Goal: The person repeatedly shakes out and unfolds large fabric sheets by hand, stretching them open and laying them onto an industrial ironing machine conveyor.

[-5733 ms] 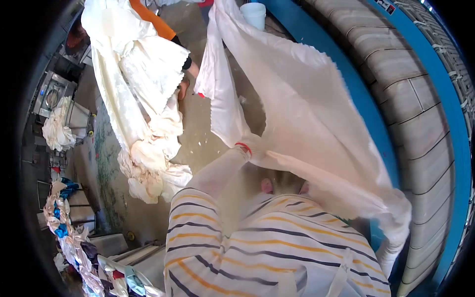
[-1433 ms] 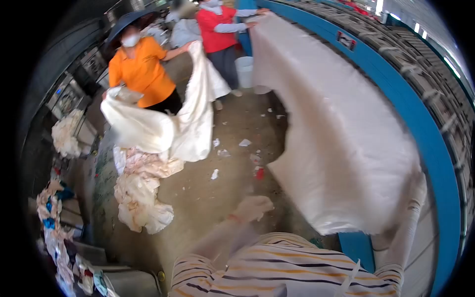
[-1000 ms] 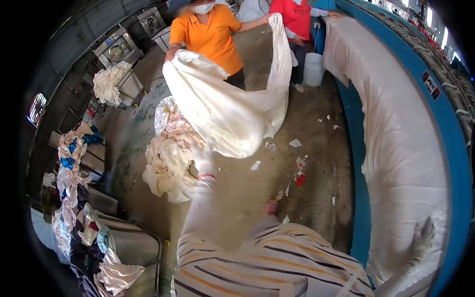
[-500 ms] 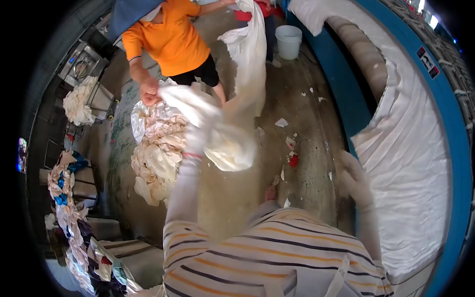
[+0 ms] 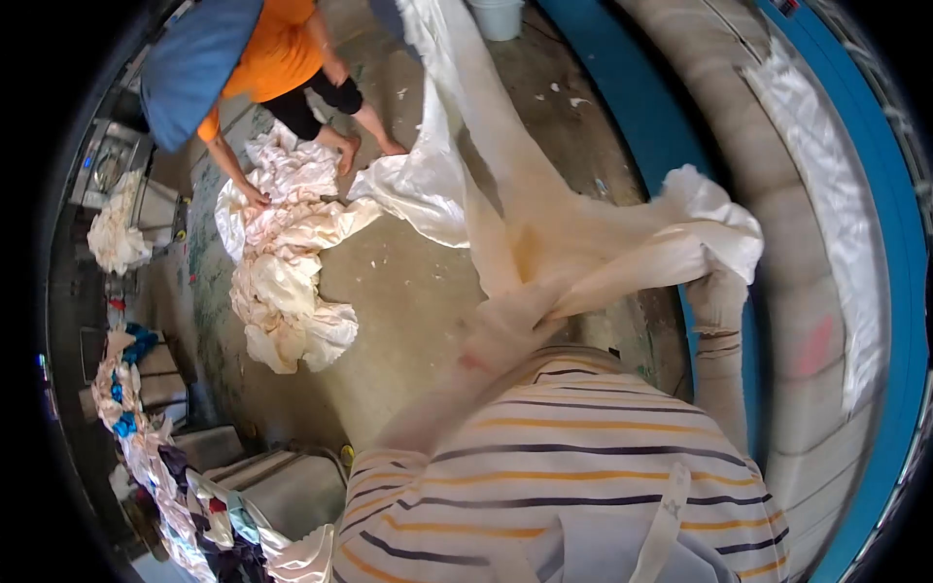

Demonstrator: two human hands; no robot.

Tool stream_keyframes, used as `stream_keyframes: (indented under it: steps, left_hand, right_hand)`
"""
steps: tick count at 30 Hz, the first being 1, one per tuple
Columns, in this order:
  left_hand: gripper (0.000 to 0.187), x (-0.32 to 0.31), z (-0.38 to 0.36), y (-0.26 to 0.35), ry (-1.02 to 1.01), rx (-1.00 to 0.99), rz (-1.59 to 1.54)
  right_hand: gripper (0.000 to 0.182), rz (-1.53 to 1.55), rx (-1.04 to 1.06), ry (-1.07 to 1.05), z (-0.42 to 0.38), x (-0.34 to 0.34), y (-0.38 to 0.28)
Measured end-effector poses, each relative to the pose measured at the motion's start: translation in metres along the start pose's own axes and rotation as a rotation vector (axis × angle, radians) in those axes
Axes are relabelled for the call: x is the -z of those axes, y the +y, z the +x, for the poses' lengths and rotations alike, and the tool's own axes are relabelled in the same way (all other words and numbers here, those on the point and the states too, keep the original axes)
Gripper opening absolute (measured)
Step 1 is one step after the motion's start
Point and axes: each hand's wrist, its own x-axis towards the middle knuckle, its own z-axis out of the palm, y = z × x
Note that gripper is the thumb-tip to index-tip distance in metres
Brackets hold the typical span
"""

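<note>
A long white cloth stretches from the top of the view down to my body. My right hand, in a light glove or sleeve, is closed on its bunched edge beside the blue machine. Nearer the middle, my left hand is blurred by motion at the cloth's lower edge, and its fingers cannot be made out. Part of the cloth shows a yellowish tint. Its far end runs up past the frame's top edge.
A person in an orange top bends over a pile of pale cloth on the floor. The blue-framed machine with its padded roller stands at right. Laundry-filled bins line the left. A white bucket stands at top.
The white cloth has swung right and spread out, and my right hand now grips it. My left arm has moved right. The co-worker has bent down to the pile. Most white cloth has left the roller.
</note>
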Motion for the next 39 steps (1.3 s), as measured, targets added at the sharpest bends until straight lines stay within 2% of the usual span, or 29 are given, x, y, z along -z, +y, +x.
stream_keyframes:
  steps: [2, 4, 5, 7, 9, 11, 13, 15, 17, 18, 19, 20, 22, 23, 24, 25, 26, 27, 28, 30, 31, 32, 34, 35, 38, 39]
  left_hand:
    - [0.031, -0.027, -0.010, 0.018, -0.050, -0.077, -0.039]
    - [0.030, -0.062, -0.022, 0.033, -0.062, -0.181, -0.064]
    - [0.031, -0.071, -0.027, 0.041, -0.144, -0.162, -0.109]
    - [0.034, -0.080, -0.037, 0.057, -0.312, -0.109, -0.192]
    - [0.040, -0.081, -0.048, 0.069, -0.428, -0.138, -0.331]
    - [0.048, -0.078, -0.052, 0.090, -0.365, -0.085, -0.399]
    - [0.056, -0.072, -0.044, 0.123, -0.127, 0.048, -0.386]
    - [0.054, -0.074, -0.031, 0.139, 0.259, -0.272, -0.184]
    - [0.048, -0.068, -0.028, 0.140, 0.215, -0.478, -0.133]
    - [0.045, -0.066, -0.027, 0.140, 0.192, -0.581, -0.112]
    - [0.042, -0.068, -0.034, 0.127, -0.020, -0.553, -0.268]
    - [0.039, -0.067, -0.039, 0.118, -0.238, -0.519, -0.420]
    - [0.028, -0.059, -0.053, 0.112, 0.095, -0.424, -0.497]
    - [0.024, -0.052, -0.059, 0.106, 0.212, -0.268, -0.829]
    - [0.022, -0.044, -0.065, 0.098, 0.328, -0.086, -1.153]
    - [0.023, -0.027, -0.070, 0.086, 0.376, -0.092, -1.111]
    - [0.025, -0.012, -0.075, 0.081, 0.429, -0.095, -1.065]
    - [0.026, -0.003, -0.084, 0.088, 0.441, -0.103, -1.059]
    - [0.026, 0.008, -0.095, 0.099, 0.459, -0.111, -1.051]
    - [0.028, 0.021, -0.120, 0.104, 0.459, -0.124, -0.953]
    - [0.028, 0.023, -0.133, 0.105, 0.439, -0.129, -0.866]
    - [0.028, 0.024, -0.146, 0.103, 0.418, -0.132, -0.778]
    - [0.029, 0.023, -0.164, 0.096, 0.318, -0.321, -0.602]
    - [0.030, 0.022, -0.174, 0.093, 0.265, -0.416, -0.514]
    - [0.032, 0.024, -0.208, 0.102, 0.148, -0.514, -0.306]
    - [0.032, 0.019, -0.218, 0.103, 0.102, -0.503, -0.298]
  right_hand:
    - [0.036, -0.445, 0.344, -0.004, -0.027, 0.032, -0.026]
    - [0.038, -0.770, 0.558, -0.001, -0.055, 0.058, -0.057]
    - [0.040, -0.863, 0.607, 0.006, -0.069, 0.070, -0.072]
    - [0.048, -1.314, 0.803, 0.082, -0.101, 0.075, -0.097]
    - [0.042, -1.500, 0.696, 0.002, -0.128, 0.098, -0.133]
    - [0.039, -1.725, 0.677, -0.048, -0.150, 0.102, -0.151]
    - [0.041, -1.988, 0.752, -0.055, -0.170, 0.068, -0.143]
    - [0.042, -2.245, 0.815, -0.050, -0.192, 0.033, -0.129]
    - [0.049, -2.383, 0.360, -0.245, -0.199, 0.030, -0.117]
    - [0.037, -2.340, 0.520, -0.289, -0.205, 0.049, -0.104]
    - [0.026, -2.289, 0.678, -0.328, -0.213, 0.056, -0.101]
    - [0.020, -2.222, 0.510, -0.371, -0.215, 0.062, -0.103]
    - [0.009, -2.075, 0.185, -0.401, -0.217, 0.030, -0.126]
    - [0.011, -1.816, 0.475, -0.387, -0.218, 0.072, -0.129]
    - [0.012, -1.330, 0.490, -0.322, -0.223, 0.080, -0.127]
    - [0.014, -0.843, 0.543, -0.309, -0.228, 0.083, -0.126]
    - [0.015, -0.151, 0.333, -0.229, -0.234, 0.079, -0.120]
    - [0.015, -0.086, 0.274, -0.219, -0.240, 0.078, -0.117]
    - [0.013, 0.068, 0.256, -0.307, -0.242, 0.076, -0.105]
    - [0.012, 0.169, 0.130, -0.363, -0.259, 0.057, -0.086]
    - [0.017, 0.124, 0.079, -0.421, -0.261, 0.046, -0.079]
    - [0.040, -0.065, 0.091, -0.290, -0.273, 0.030, -0.068]
    - [0.057, -0.383, 0.176, -0.382, -0.286, -0.011, -0.063]
    - [0.059, -0.496, 0.040, -0.406, -0.293, -0.021, -0.061]
    - [0.040, 0.046, -0.401, -0.135, -0.316, -0.036, -0.010]
    - [0.043, -0.099, -0.433, -0.216, -0.318, -0.002, 0.036]
